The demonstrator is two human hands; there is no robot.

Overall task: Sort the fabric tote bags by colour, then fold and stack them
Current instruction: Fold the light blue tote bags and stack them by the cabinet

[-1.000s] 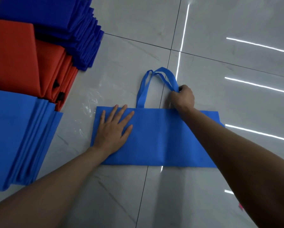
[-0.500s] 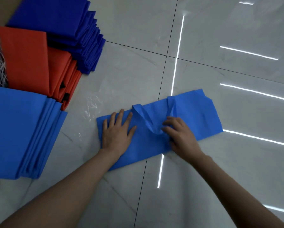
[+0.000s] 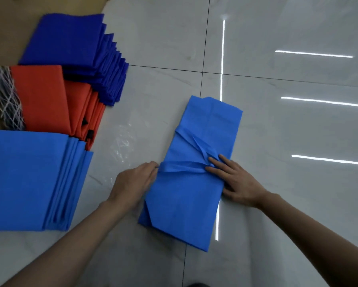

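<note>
head view: bag [image 3: 186,199] lies long axis pointing away, left hand [image 3: 132,181] pinching its left edge, right hand [image 3: 234,179] flat (fingers spread) on the handles [image 3: 182,167].

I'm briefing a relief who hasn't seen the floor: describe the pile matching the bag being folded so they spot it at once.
Three folded piles line the left side of the tiled floor. The light blue pile is the nearest, left of the bag being folded. It is paler than the dark blue pile farthest away, with the orange pile between them.
</note>
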